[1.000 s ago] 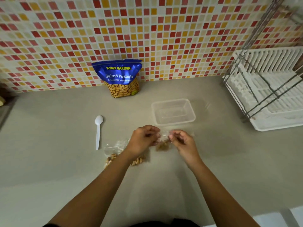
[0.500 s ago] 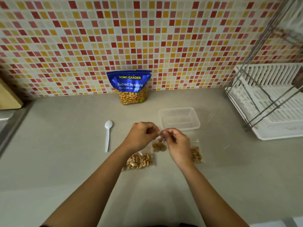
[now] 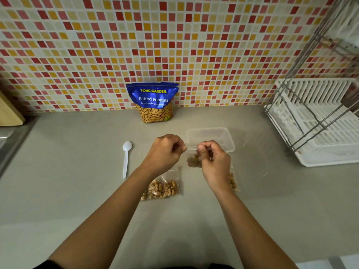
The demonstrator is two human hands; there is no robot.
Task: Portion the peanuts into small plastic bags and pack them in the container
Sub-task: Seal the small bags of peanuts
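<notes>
On the grey counter (image 3: 77, 191), my left hand (image 3: 165, 152) and right hand (image 3: 214, 164) each pinch a top corner of the bag (image 3: 192, 162), stretched crosswise between them. The container (image 3: 210, 135) sits just beyond, nearer my right.

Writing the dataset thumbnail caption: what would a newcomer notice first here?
The left hand and right hand pinch the top of a small clear bag of peanuts at mid-counter, just in front of the clear container. Behind, the blue Salted Peanuts pouch stands against the red-and-yellow mosaic wall; a filled bag lies by the left wrist.
</notes>
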